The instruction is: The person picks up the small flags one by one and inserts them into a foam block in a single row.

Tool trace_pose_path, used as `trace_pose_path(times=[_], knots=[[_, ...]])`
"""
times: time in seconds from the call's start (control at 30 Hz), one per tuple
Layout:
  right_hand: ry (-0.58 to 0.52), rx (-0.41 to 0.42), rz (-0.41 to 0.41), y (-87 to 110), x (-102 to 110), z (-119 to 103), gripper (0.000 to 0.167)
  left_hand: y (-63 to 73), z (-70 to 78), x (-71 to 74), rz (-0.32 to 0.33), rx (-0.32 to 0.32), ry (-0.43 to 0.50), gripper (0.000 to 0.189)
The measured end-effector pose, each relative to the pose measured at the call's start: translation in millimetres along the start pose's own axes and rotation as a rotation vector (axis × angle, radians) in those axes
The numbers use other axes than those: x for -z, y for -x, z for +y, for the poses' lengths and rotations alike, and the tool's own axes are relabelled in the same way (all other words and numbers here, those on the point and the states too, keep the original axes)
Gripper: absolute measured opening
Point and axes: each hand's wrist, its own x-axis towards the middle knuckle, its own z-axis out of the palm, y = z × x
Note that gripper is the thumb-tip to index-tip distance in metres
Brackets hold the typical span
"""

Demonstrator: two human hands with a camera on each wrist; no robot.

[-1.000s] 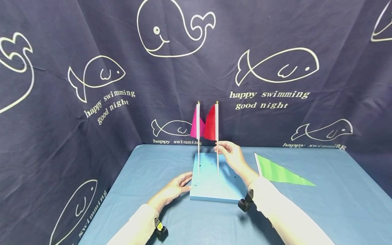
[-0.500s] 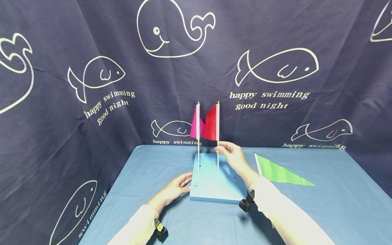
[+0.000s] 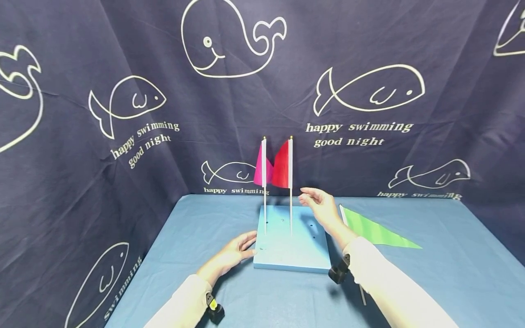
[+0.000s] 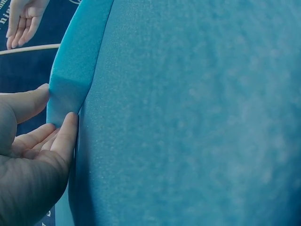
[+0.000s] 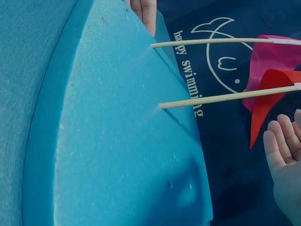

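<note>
Two small flags stand upright in a light-blue foam board: a pink flag on the left and a red flag beside it. Their wooden sticks enter the board's top face, as the right wrist view shows. My left hand holds the board at its left edge, thumb near the front corner and fingers along the side. To the right of the red flag's stick, my right hand hovers above the board with nothing in its relaxed fingers. A green flag lies flat on the table at right.
A blue cloth covers the table. Behind it hangs a dark curtain printed with whales and fish. Small holes dot the board's top, some of them near the right hand. My right forearm crosses over the green flag's stick.
My right hand has let go of the red flag's stick and moved a little to the right, apart from it. The red flag stays upright. My left hand keeps its place.
</note>
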Motion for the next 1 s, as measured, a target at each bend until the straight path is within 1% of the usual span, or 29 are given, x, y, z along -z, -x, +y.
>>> trace_pose_path(times=[0.17, 0.47, 0.67, 0.87, 1.0], knots=[[0.043, 0.007, 0.020, 2.8, 6.9, -0.7, 0.031, 0.3, -0.6, 0.4, 0.000, -0.005, 0.000, 0.062], [0.119, -0.019, 0.090, 12.2, 27.5, 5.8, 0.032, 0.3, -1.2, 0.8, -0.009, -0.017, -0.005, 0.063], [0.130, -0.034, 0.098, 27.4, 44.6, 10.5, 0.034, 0.6, -3.5, -0.5, -0.015, -0.020, 0.005, 0.064], [0.125, -0.077, 0.106, 45.5, 62.1, 21.5, 0.039, 1.5, -6.5, 0.7, -0.009, -0.009, -0.001, 0.064], [0.164, -0.058, 0.128, 56.0, 75.1, 25.8, 0.037, 0.2, -3.1, 0.4, -0.008, -0.013, 0.000, 0.065]])
